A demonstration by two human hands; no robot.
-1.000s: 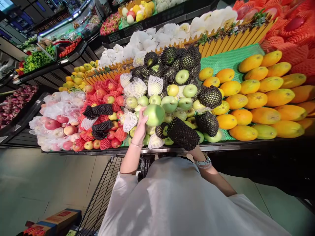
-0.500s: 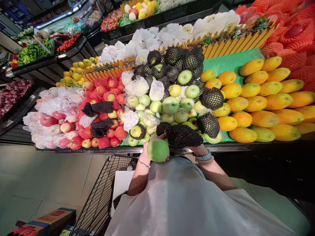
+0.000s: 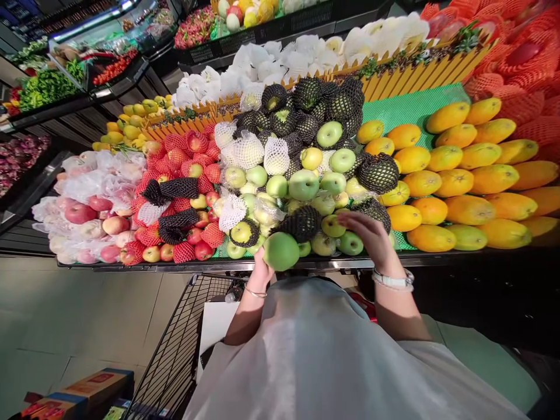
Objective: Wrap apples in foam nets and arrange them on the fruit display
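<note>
Low in front of me, my left hand [image 3: 261,269] holds a large smooth green apple [image 3: 281,251] at the front edge of the fruit display. A dark netted bundle [image 3: 301,224] is just behind that apple; whether it contains fruit I cannot tell. To the right, my right hand [image 3: 370,236] hovers over the front of the pile with fingers stretched out and nothing in them. Near its fingertips are a yellow-green apple [image 3: 333,226] and a green apple [image 3: 350,243]. Behind this hand lies a black foam net [image 3: 371,209], partly covered.
Red-netted apples [image 3: 177,157] and bagged pinkish fruit [image 3: 94,186] fill the left side. Papayas [image 3: 470,209] lie in rows at right. A low yellow fence [image 3: 420,81] runs behind. A wire shopping cart [image 3: 175,344] stands at my left, below the display edge.
My right hand has let go of a black foam net and moved right and up, its fingers now stretched out. My left hand still holds the green apple, slightly higher.
</note>
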